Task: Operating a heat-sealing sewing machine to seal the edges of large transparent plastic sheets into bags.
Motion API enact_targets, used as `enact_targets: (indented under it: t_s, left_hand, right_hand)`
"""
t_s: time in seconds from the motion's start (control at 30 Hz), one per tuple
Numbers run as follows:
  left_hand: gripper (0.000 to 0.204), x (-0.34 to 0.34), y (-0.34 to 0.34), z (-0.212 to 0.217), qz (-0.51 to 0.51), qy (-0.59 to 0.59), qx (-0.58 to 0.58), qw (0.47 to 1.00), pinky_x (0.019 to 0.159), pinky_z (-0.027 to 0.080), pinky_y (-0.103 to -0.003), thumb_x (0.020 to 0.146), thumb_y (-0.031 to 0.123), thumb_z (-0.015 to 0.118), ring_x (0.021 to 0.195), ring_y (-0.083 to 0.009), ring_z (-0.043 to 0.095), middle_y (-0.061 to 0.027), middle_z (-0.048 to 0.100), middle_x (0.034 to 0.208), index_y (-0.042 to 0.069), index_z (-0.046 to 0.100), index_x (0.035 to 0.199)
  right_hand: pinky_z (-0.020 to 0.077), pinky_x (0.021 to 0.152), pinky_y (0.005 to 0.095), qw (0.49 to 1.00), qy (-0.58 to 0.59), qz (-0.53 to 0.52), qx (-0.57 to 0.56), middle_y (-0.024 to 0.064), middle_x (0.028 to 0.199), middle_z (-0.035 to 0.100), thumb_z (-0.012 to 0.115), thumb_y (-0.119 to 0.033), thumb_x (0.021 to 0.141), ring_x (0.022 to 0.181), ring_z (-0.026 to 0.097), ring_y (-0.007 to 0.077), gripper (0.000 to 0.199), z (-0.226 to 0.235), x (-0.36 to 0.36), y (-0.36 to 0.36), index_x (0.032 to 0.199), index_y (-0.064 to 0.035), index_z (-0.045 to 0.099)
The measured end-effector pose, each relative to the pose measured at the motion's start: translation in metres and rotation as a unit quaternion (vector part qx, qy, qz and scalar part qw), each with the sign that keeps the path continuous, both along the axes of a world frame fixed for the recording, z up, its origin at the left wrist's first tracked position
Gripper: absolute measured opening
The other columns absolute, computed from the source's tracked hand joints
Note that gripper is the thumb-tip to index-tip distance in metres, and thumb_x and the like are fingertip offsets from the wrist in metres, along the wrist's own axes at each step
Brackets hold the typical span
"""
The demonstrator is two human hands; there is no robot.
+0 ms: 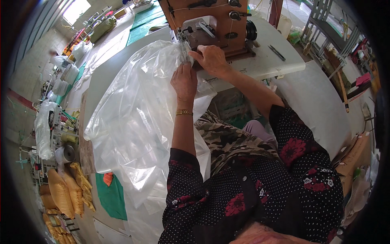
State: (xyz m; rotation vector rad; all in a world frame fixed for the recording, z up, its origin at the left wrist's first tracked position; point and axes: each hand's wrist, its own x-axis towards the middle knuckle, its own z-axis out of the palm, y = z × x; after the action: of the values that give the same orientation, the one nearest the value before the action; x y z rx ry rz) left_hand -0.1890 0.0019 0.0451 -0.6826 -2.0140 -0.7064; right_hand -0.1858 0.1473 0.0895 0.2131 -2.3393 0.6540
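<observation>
Both hands press a clear plastic bag (134,118) at the sewing machine (215,24): left hand (185,81) fingers pinching the plastic just below the needle, right hand (211,59) fingers gripping it beside the machine's base.

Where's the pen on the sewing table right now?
In the head view, the dark pen lies on the white table at upper right, just right of the brown sewing machine, beyond the right hand.
</observation>
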Motion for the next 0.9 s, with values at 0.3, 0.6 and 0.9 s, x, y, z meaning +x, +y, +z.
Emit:
enact_targets:
  t_s: [0.3, 0.6, 0.9]
  left_hand:
    - [0.009, -0.005, 0.000, -0.002, 0.004, 0.019, 0.003, 1.000, 0.062, 0.050, -0.043, 0.083, 0.008, 0.067, 0.073, -0.0323, 0.064, -0.0101, 0.063, 0.080, 0.008, 0.062, 0.091]
    - [0.011, -0.004, -0.013, -0.001, -0.003, 0.001, -0.030, 1.000, 0.060, 0.050, -0.041, 0.081, 0.004, 0.068, 0.069, -0.0303, 0.063, -0.0095, 0.062, 0.078, 0.008, 0.064, 0.091]
    - [0.008, -0.006, -0.017, 0.004, -0.090, -0.112, 0.117, 0.983, 0.061, 0.050, -0.035, 0.083, 0.008, 0.069, 0.065, -0.0251, 0.063, -0.0087, 0.063, 0.076, 0.005, 0.064, 0.088]
  right_hand:
    - [0.0453, 0.067, 0.0482, 0.950, -0.004, 0.189, -0.248, 0.0238, 0.069, 0.059, 0.058, -0.031, 0.092, 0.070, 0.060, 0.0431, 0.040, -0.027, -0.021, -0.012, 0.073, 0.0042, 0.059]
    - [0.0450, 0.056, 0.0337, 0.937, 0.072, 0.166, -0.299, 0.0102, 0.062, 0.055, 0.057, -0.027, 0.099, 0.057, 0.055, 0.0127, 0.035, -0.047, -0.022, -0.030, 0.079, 0.0020, 0.058]
    - [0.0500, 0.061, 0.0316, 0.875, -0.003, 0.231, -0.425, 0.0142, 0.075, 0.064, 0.054, -0.017, 0.100, 0.062, 0.060, 0.0147, 0.020, -0.050, -0.010, -0.029, 0.099, 0.0021, 0.061]
